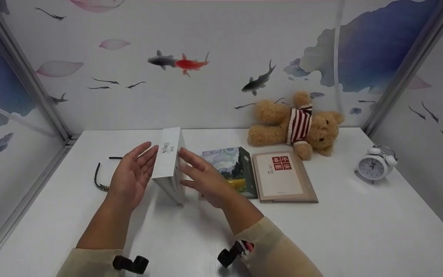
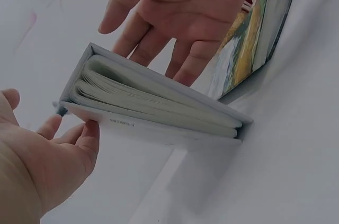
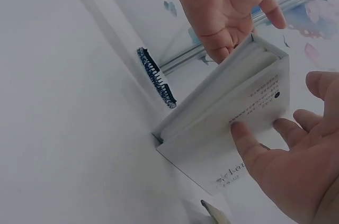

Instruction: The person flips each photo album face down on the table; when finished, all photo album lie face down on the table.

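Observation:
A white hardcover book stands on edge on the table, its spine facing up and its page block visible from the end. My left hand is at the book's left side, fingers extended with the tips right at the cover. On the other side my right hand has its fingers spread, fingertips touching the printed cover. Neither hand curls round the book. Just right of it lies a book with a painted landscape cover, partly hidden behind my right hand.
Beside the painted book lies a beige book with red characters. A teddy bear in a striped shirt lies at the back wall. A white alarm clock stands at the right. A dark toothed headband lies left of the white book.

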`<state>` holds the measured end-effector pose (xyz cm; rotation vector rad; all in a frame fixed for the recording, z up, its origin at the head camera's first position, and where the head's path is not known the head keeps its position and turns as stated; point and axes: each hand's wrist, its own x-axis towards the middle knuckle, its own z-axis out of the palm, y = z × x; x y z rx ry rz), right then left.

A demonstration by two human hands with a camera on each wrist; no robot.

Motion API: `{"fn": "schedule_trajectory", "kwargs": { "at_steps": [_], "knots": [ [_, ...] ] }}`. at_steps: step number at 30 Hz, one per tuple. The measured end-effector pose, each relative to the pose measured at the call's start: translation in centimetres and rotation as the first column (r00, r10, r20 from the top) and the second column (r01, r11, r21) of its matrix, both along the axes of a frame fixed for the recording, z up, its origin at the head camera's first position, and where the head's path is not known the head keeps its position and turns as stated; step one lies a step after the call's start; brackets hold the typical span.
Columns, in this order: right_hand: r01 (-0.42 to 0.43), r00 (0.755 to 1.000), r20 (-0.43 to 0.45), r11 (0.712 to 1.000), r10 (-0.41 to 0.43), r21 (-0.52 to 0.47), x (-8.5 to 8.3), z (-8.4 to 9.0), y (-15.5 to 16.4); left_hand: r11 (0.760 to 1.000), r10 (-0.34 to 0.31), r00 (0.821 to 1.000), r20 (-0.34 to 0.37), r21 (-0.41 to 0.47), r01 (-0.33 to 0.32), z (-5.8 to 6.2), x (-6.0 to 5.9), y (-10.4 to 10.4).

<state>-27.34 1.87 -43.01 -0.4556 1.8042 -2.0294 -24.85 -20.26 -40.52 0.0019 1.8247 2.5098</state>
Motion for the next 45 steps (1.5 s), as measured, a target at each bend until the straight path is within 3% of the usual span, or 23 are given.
{"fn": "schedule_trajectory", "kwargs": {
  "at_steps": [7, 11, 15, 18, 22, 25, 38, 45],
  "knots": [
    [0.061, 0.998, -0.031, 0.996, -0.063, -0.07, 0.0, 0.8, 0.5, 0.997, -0.071, 0.995, -0.062, -0.045, 0.069, 0.3, 0.4, 0.7],
    [0.104, 0.993, -0.055, 0.994, -0.105, -0.027, 0.1, 1.0, 0.7, 0.992, -0.109, 0.992, -0.065, -0.062, 0.105, 0.0, 0.2, 0.9],
    [0.13, 0.99, -0.052, 0.991, -0.129, 0.015, 0.0, 1.0, 1.0, 0.987, -0.147, 0.989, -0.022, -0.073, 0.145, -0.7, -0.2, 0.8],
    [0.142, 0.988, -0.062, 0.99, -0.14, 0.027, -0.2, 1.1, 1.4, 0.982, -0.162, 0.985, 0.06, -0.091, 0.167, -1.4, -0.6, 0.7],
    [0.152, 0.987, -0.066, 0.987, -0.148, 0.048, -0.7, 1.1, 2.2, 0.974, -0.151, 0.972, 0.179, -0.143, 0.178, -2.4, -1.0, 0.6],
    [0.154, 0.987, -0.054, 0.985, -0.15, 0.078, -1.1, 0.9, 2.5, 0.967, -0.137, 0.965, 0.222, -0.18, 0.179, -2.8, -1.1, 0.5],
    [0.125, 0.992, -0.01, 0.969, -0.126, 0.214, -1.7, -0.5, 2.5, 0.974, -0.079, 0.957, 0.28, -0.184, 0.134, -3.6, -1.4, -1.1],
    [0.062, 0.993, 0.086, 0.989, -0.074, 0.136, -1.6, -1.1, 2.2, 0.968, -0.008, 0.948, 0.317, -0.234, 0.087, -3.3, -1.5, -0.9]
  ]
}}
